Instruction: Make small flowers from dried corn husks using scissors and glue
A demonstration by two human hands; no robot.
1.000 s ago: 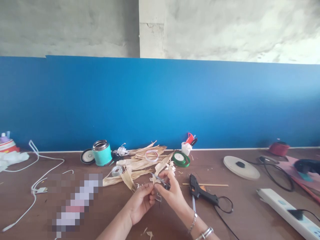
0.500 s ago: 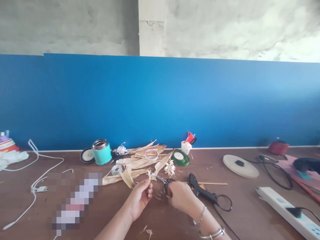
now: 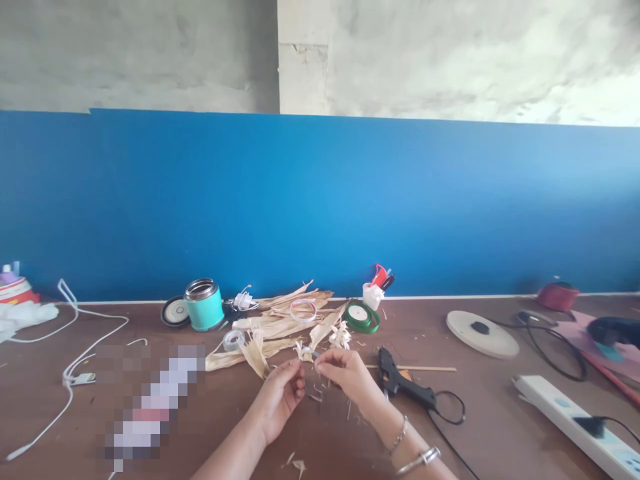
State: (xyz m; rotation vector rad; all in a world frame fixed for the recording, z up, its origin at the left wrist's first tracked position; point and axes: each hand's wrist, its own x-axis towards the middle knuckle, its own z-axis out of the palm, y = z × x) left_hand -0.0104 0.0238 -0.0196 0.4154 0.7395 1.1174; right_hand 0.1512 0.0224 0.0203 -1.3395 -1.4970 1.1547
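Observation:
My left hand (image 3: 284, 393) is closed in a pinch around the base of a small pale flower (image 3: 301, 350) that looks shaped from dried corn husk. My right hand (image 3: 345, 377) is closed beside it, thumb and index fingertips together close to the flower. A short greyish tip of the scissors (image 3: 313, 355) shows at these fingertips; their handles are hidden by the hand. Just behind, a second husk flower (image 3: 341, 335) lies on the table. Dried corn husks (image 3: 277, 325) are spread beyond both hands, with a tape roll (image 3: 303, 310) on top.
A black glue gun (image 3: 405, 381) and a thin wooden stick (image 3: 435, 369) lie to the right, near a white power strip (image 3: 555, 407). Green ribbon (image 3: 370, 320), a turquoise jar (image 3: 205, 307) and a white cup (image 3: 372, 295) stand at the back. White cables (image 3: 70, 373) run across the left.
My right hand has moved left and slightly up, its fingertips now by the flower. The scissors' dark handles, visible before, are covered. My left hand stays in place.

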